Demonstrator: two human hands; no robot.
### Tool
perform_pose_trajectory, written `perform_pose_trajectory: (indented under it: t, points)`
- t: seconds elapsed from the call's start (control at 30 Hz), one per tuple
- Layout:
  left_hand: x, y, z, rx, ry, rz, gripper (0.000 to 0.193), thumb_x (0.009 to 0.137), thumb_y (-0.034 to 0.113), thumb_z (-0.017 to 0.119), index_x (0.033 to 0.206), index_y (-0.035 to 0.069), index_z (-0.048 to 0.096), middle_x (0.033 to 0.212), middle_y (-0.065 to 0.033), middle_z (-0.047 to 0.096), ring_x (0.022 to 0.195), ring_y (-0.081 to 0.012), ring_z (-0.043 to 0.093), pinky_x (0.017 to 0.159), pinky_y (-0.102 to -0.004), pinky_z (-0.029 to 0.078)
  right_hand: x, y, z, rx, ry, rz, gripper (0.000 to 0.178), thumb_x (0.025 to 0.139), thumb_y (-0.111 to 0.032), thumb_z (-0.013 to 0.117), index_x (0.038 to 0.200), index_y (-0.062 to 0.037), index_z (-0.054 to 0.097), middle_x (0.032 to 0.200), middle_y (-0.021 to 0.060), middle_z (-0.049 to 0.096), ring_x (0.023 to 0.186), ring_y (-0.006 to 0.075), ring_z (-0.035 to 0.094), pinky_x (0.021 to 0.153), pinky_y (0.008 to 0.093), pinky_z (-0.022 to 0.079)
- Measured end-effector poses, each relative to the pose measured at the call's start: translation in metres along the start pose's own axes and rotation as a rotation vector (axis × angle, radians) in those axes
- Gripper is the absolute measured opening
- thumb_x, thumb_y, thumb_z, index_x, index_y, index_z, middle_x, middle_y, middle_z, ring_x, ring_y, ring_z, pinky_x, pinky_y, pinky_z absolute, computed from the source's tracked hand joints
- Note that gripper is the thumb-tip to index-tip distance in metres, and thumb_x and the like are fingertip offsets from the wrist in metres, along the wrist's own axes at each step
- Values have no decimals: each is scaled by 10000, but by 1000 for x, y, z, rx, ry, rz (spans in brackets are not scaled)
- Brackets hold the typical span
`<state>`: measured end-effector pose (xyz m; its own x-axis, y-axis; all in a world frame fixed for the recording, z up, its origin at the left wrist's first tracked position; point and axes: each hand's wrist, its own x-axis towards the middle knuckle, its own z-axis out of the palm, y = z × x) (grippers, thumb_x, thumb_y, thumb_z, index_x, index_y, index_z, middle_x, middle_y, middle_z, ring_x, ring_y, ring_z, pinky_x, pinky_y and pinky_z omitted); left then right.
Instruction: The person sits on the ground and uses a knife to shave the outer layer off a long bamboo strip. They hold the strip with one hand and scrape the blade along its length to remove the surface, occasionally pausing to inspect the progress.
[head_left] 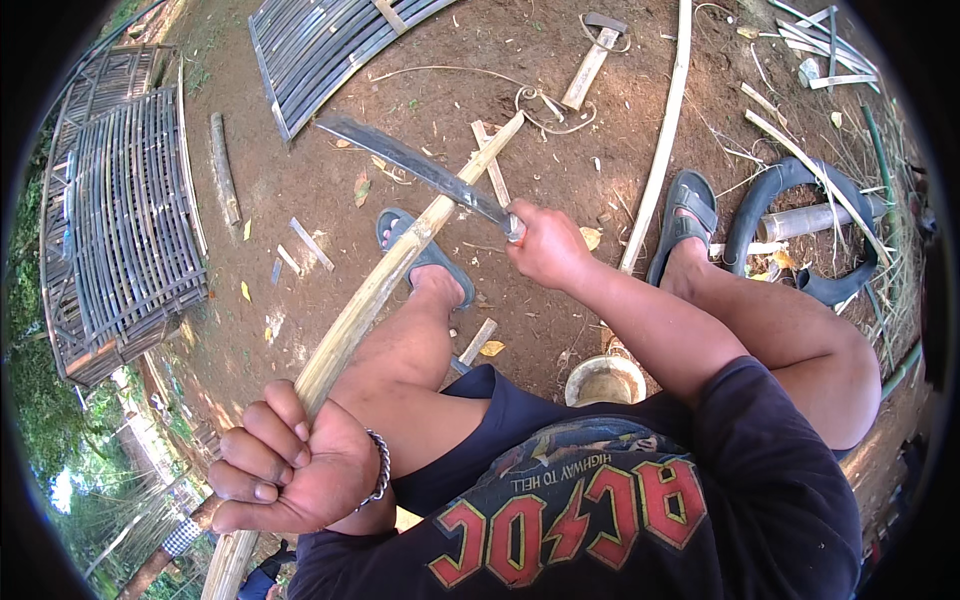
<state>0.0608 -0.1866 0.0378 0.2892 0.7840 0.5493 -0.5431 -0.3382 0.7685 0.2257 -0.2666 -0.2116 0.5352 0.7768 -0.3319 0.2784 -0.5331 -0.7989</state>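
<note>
From where I stand, the long pale strip point(375, 295), wood or split bamboo, I can't tell which, runs aslant over the person's left leg point(400, 345), its far tip up above the bare soil point(310, 185) and its near end passing out of sight below the left hand point(290, 465). That hand has its fingers curled firmly round the strip, well back from the far end. The right hand point(548, 248) is wrapped tight about the handle of a machete point(415, 170), whose dark blade lies across the strip nearer the tip; whether the edge bites in, I can't make out. I'd judge the strip fairly light for its length, stiff with a little spring, dry rather than slippery, and apt to split along the grain or leave splinters. The best hold looks to be about where the left hand has it, far from the blade. The machete seems the heavier, rigid piece, weighted toward its broad end, safe to take only by the handle.
</note>
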Motion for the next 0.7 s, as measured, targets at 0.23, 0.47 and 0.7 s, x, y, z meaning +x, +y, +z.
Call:
perform_pose_trajectory:
  t: [0.23,0.47,0.7]
  points:
    - [-1,0,0,30,18,7,488,1001,492,468,634,191,351,562,68,272,509,-77,236,553,-246,243,11,14,-4,12,-43,103,353,784,-169,647,1114,-56,595,875,218,683,855,396,667,784,484,526]
    - [2,-2,-2,-5,-3,4,484,997,495,474,639,188,365,565,66,282,512,-77,245,553,-249,248,22,17,-12,45,-87,166,300,793,-170,635,1076,-74,602,930,208,685,919,399,654,819,477,523]
    - [5,0,-4,-3,-3,-18,482,995,490,479,641,183,367,570,60,292,512,-82,247,562,-257,252,30,27,-6,45,-74,219,290,800,-173,632,1073,-79,606,929,203,687,921,387,659,829,470,523]
